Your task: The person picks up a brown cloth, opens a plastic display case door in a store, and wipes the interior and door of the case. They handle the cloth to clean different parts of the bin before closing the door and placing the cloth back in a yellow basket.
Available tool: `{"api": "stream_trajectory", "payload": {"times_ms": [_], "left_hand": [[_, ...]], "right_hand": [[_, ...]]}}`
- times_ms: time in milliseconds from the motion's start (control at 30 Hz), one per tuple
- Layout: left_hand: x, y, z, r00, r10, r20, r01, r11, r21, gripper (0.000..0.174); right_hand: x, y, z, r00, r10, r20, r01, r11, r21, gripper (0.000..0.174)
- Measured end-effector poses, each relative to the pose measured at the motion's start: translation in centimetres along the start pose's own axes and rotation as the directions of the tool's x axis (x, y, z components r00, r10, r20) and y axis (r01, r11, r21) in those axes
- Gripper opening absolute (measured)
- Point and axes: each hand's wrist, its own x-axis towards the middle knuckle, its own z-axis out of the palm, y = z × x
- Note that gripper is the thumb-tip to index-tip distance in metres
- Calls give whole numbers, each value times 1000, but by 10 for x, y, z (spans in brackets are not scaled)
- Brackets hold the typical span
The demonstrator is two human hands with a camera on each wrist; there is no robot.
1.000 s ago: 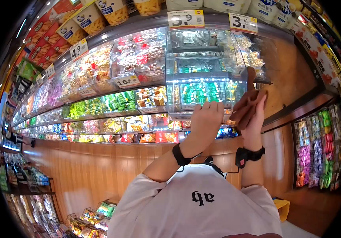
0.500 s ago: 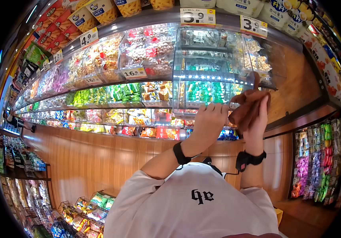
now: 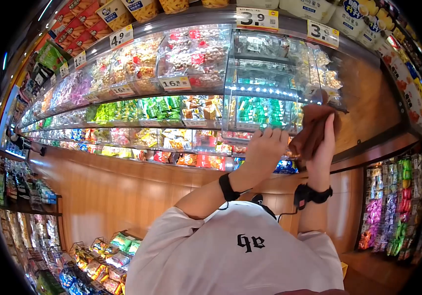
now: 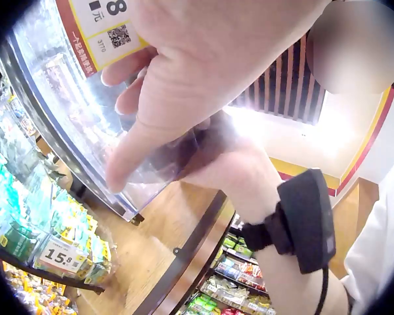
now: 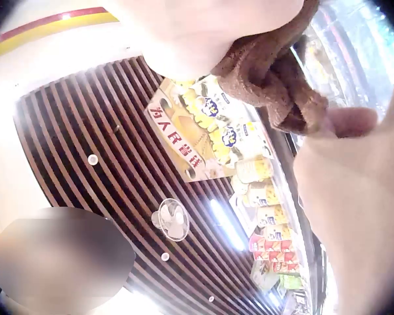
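A clear plastic bin (image 3: 234,133) juts from the shelf, with green-wrapped packets (image 3: 262,112) showing through it. My left hand (image 3: 266,155) grips its front edge, with the thumb spread away from the fingers in the left wrist view, close to a price tag (image 4: 105,33). At the bin's right end, my right hand (image 3: 322,158) holds a crumpled brown cloth (image 3: 311,129) between thumb and fingers. Folds of this cloth (image 5: 269,85) hang beside the palm in the right wrist view. Part of the right hand is hidden behind the cloth.
Bagged snacks (image 3: 191,54) fill clear bins along the shelf to the left. Snack tubs (image 3: 142,7) and price tags line the ledge above. A wooden board (image 3: 363,98) lies right of the bins. Hanging packets (image 3: 388,206) stand at lower right; a snack rack (image 3: 100,265) is behind.
The brown cloth has shifted and refolded in my right hand, which stays at the bin's right end. My left hand keeps to the front edge. The head view has turned slightly left.
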Motion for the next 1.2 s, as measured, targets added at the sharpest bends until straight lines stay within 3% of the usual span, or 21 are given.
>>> {"api": "stream_trajectory", "payload": {"times_ms": [100, 267, 333, 400, 433, 500, 533, 567, 667, 700, 800, 833, 900, 933, 1000, 1067, 1100, 1200], "left_hand": [[0, 2, 1, 999, 27, 22, -29, 995, 99, 22], [-5, 1, 3, 1000, 1, 26, -2, 1000, 30, 25], [-8, 1, 3, 1000, -8, 23, 7, 1000, 17, 28], [-10, -1, 5, 1000, -8, 5, 7, 1000, 17, 31], [-11, -1, 3, 1000, -7, 16, 7, 1000, 5, 26], [-11, 2, -3, 999, -1, 39, 2, 1000, -26, 17], [-12, 3, -3, 998, 0, 56, 1, 1000, -11, 22], [-13, 4, -3, 997, 1, 73, -1, 1000, 2, 28], [-14, 5, -2, 997, 4, 77, -6, 1000, 19, 35], [-14, 5, -2, 997, 4, 71, -6, 1000, 21, 35], [-15, 6, 1, 999, 1, 44, -2, 999, 38, 37], [-15, 5, 1, 999, -4, 49, 3, 1000, 25, 38], [-17, 2, 1, 998, -14, 62, 14, 1000, 3, 38], [-16, 1, 1, 999, -5, 42, 6, 1000, -2, 31], [-16, 1, -3, 1000, 13, 12, -13, 1000, -13, 17], [-18, 3, -2, 999, 15, 34, -15, 1000, -2, 18], [-18, 3, -2, 999, 20, 42, -20, 1000, 1, 19], [-21, 5, 0, 998, 25, 59, -28, 999, 36, 37]], "right_hand": [[26, -2, -16, 994, 61, 96, -60, 998, -16, 45], [27, 31, -54, 948, 51, 316, -66, 997, 37, 42], [5, 39, -41, 997, 47, 68, -49, 998, 26, 43], [-18, 27, -12, 991, 7, -133, -2, 999, 32, 45], [-23, 17, -14, 996, 67, 67, -68, 998, 17, 48], [-15, 7, -17, 992, 50, 118, -47, 999, -26, 51], [-9, 3, -15, 989, 38, 142, -32, 998, -47, 53], [0, 1, -5, 1000, 11, 12, -10, 998, -55, 51], [28, 0, -16, 986, 79, 143, -80, 997, -2, 49], [32, 4, -27, 989, 122, 83, -124, 992, 8, 47], [21, 22, -44, 981, 121, 152, -125, 992, 15, 46], [16, 25, -44, 956, 121, 266, -129, 992, 12, 44], [-2, 27, -32, 994, 102, 40, -102, 995, 7, 44], [-9, 27, -25, 993, 89, -72, -89, 996, 3, 44], [-12, 17, -25, 994, 43, 102, -42, 999, -13, 47], [-10, -3, -6, 974, -32, 226, 44, 998, -50, 49], [1, -1, -8, 990, -11, 143, 11, 1000, 4, 50], [27, -5, -3, 995, 21, 94, -18, 999, -26, 51]]}}
